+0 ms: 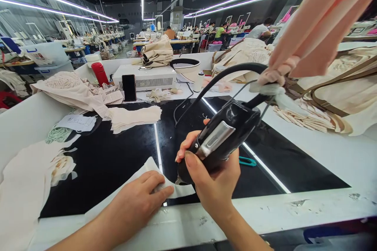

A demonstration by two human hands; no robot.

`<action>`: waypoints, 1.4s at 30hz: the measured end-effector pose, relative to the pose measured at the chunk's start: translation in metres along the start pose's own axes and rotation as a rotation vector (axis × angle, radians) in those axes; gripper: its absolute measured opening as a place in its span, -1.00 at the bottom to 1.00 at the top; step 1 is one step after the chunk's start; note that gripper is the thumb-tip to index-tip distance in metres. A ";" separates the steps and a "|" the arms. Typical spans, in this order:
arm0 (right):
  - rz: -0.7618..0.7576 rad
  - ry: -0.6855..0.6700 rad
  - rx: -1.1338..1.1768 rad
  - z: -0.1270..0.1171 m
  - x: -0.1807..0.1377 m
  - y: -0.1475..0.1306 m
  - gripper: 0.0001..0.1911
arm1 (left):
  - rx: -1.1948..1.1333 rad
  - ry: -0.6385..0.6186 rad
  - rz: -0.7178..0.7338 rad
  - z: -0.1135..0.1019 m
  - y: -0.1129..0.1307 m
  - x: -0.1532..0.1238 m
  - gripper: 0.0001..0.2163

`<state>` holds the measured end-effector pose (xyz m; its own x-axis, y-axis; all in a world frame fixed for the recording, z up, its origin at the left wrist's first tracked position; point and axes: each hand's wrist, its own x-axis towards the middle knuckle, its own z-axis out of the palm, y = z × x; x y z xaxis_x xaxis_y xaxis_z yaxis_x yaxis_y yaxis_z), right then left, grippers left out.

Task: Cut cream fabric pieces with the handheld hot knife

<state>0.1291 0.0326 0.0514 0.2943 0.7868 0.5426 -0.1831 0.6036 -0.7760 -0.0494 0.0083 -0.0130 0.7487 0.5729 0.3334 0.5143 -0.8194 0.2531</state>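
Black plastic fills the right hand (pixel 216 186): fingers and thumb wrap a bulky hand tool (pixel 228 131), thumb along the near side, fingertips showing on the far side. Left hand (pixel 140 200) lies palm down, fingers slightly bent and close together, thumb a little apart, pressing rather than gripping.

Under it, white fabric (pixel 184 191) lies on a glossy black panel (pixel 100 164) near the front edge, partly hidden by hand and forearm. The tool's metal tip (pixel 180 181) points down at the fabric; contact cannot be told.

Handling, judged by eye: tool rigid, fairly heavy, smooth casing likely slick; best held round the thick middle, clear of the tip. Fabric light, limp, apt to slide on the gloss; best pinned with spread fingertips just beside the tip. Thick black cable (pixel 218 79) at the tool's rear may tug; peach cloth strips (pixel 321 27) are knotted near there.

Farther out: teal item (pixel 247 161) right of the tool; 1 stack of pale cloth pieces (pixel 135 117) on the panel's far side; cloth scraps (pixel 63 166) at left. Behind: 1 phone (pixel 129 87) leaning upright, 1 red bottle (pixel 100 73), 1 slotted white box (pixel 147 76). Beyond, people sit among sewing machines.
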 end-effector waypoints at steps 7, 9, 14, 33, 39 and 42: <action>0.007 0.000 0.014 0.003 -0.001 -0.002 -0.61 | 0.002 -0.024 -0.014 -0.001 0.002 -0.001 -0.64; 0.004 0.005 0.023 0.003 -0.001 -0.002 -0.62 | 0.006 -0.031 -0.016 -0.001 0.002 -0.001 -0.65; 0.008 -0.006 0.049 0.004 -0.002 -0.003 -0.59 | 0.006 -0.060 -0.035 0.001 0.001 -0.001 -0.63; 0.017 -0.017 0.010 0.010 -0.002 0.008 -0.64 | -0.074 -0.082 -0.091 0.000 -0.001 -0.002 -0.58; 0.014 -0.014 0.040 0.012 0.002 0.009 -0.64 | -0.059 -0.070 -0.091 0.000 0.000 -0.001 -0.54; 0.011 -0.017 0.068 0.016 0.003 0.010 -0.62 | -0.064 -0.049 -0.090 0.001 -0.001 -0.001 -0.55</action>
<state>0.1134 0.0430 0.0505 0.2764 0.7953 0.5396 -0.2502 0.6016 -0.7586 -0.0504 0.0083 -0.0146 0.7213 0.6411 0.2622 0.5536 -0.7611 0.3380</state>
